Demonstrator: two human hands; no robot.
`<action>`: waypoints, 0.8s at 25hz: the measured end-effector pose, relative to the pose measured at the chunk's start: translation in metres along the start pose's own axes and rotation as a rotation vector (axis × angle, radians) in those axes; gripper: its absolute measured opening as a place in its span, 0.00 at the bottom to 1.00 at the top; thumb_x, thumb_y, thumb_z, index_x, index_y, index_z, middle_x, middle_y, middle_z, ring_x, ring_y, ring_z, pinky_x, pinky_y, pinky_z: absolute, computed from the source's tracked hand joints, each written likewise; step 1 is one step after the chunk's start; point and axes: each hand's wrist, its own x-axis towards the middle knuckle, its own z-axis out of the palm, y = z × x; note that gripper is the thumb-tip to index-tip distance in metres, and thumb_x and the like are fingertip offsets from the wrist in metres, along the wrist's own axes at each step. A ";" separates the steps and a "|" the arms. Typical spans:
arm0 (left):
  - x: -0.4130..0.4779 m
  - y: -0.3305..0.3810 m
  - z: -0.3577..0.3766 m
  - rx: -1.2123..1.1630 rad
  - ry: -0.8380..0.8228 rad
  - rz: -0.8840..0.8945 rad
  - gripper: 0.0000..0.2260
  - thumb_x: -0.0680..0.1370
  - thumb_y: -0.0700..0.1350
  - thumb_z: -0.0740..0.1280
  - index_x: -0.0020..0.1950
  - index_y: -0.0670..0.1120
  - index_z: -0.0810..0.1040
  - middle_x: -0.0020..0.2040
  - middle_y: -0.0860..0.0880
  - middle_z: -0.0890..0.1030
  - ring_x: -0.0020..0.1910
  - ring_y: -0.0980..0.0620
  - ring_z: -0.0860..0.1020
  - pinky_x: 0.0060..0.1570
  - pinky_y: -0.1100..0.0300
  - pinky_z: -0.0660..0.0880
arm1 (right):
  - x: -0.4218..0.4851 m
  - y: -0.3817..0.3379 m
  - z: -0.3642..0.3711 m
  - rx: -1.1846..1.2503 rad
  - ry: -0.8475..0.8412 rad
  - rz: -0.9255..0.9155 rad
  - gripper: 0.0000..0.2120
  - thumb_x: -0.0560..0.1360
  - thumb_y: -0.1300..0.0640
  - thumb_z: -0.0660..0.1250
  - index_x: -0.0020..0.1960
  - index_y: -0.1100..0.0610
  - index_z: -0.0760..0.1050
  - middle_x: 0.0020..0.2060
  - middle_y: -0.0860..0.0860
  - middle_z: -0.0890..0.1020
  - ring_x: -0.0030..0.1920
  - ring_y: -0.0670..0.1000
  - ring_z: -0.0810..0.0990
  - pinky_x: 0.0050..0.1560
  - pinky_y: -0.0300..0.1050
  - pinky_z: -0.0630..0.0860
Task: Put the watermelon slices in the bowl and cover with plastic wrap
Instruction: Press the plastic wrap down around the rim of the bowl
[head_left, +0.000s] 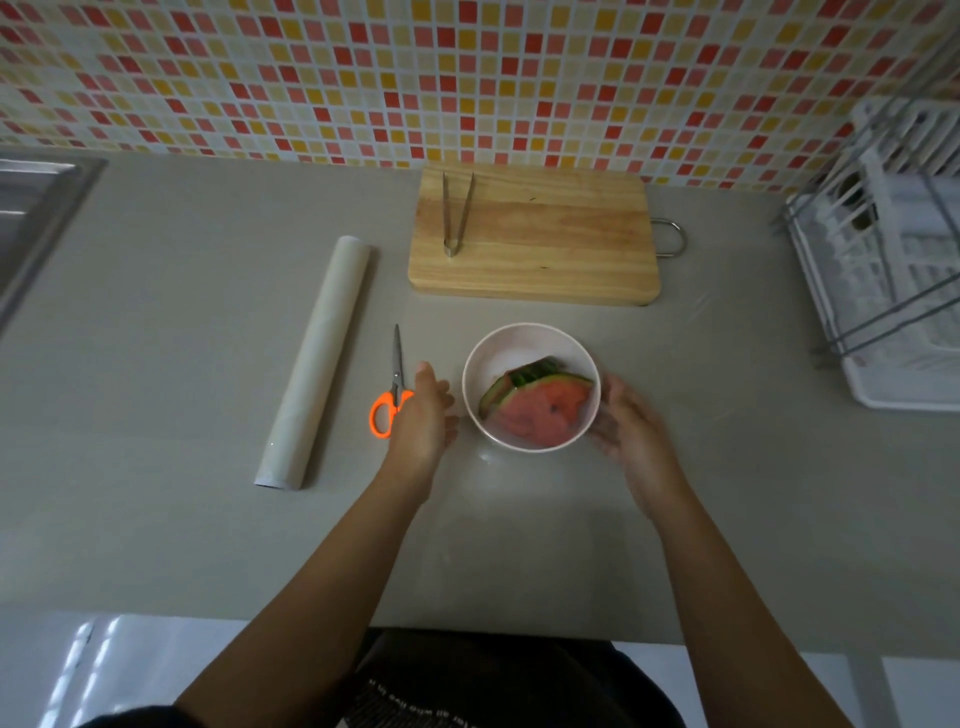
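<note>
Holding red, green-rinded watermelon slices (540, 410), pale round bowl (498, 348)

The round pale-pink bowl (531, 387) stands upright on the grey counter, just in front of the wooden cutting board. Inside it lie red, green-rinded watermelon slices (537, 408), stacked flat and leaning toward the bowl's near right side. A long roll of clear plastic wrap (313, 362) lies flat, well to the bowl's left, angled slightly. Whether film covers the bowl is unclear.
</note>
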 end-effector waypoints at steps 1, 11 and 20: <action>-0.003 -0.001 -0.002 -0.026 -0.030 -0.038 0.23 0.81 0.60 0.51 0.52 0.45 0.77 0.45 0.50 0.81 0.45 0.48 0.80 0.48 0.55 0.76 | -0.003 0.002 -0.003 0.010 -0.049 0.017 0.14 0.80 0.55 0.58 0.62 0.55 0.74 0.56 0.55 0.80 0.51 0.50 0.81 0.48 0.43 0.79; 0.029 0.040 0.012 0.070 -0.146 0.038 0.24 0.81 0.59 0.51 0.53 0.44 0.78 0.50 0.45 0.83 0.50 0.47 0.81 0.46 0.57 0.76 | 0.025 -0.015 0.019 0.026 -0.092 -0.165 0.09 0.78 0.61 0.60 0.54 0.54 0.77 0.50 0.50 0.82 0.46 0.42 0.83 0.42 0.35 0.78; 0.040 0.038 0.011 0.153 -0.123 0.063 0.26 0.81 0.61 0.48 0.44 0.49 0.81 0.49 0.46 0.83 0.48 0.49 0.81 0.43 0.56 0.75 | 0.034 -0.011 0.017 -0.049 -0.054 -0.111 0.08 0.78 0.56 0.62 0.54 0.53 0.77 0.51 0.53 0.83 0.48 0.48 0.82 0.42 0.40 0.79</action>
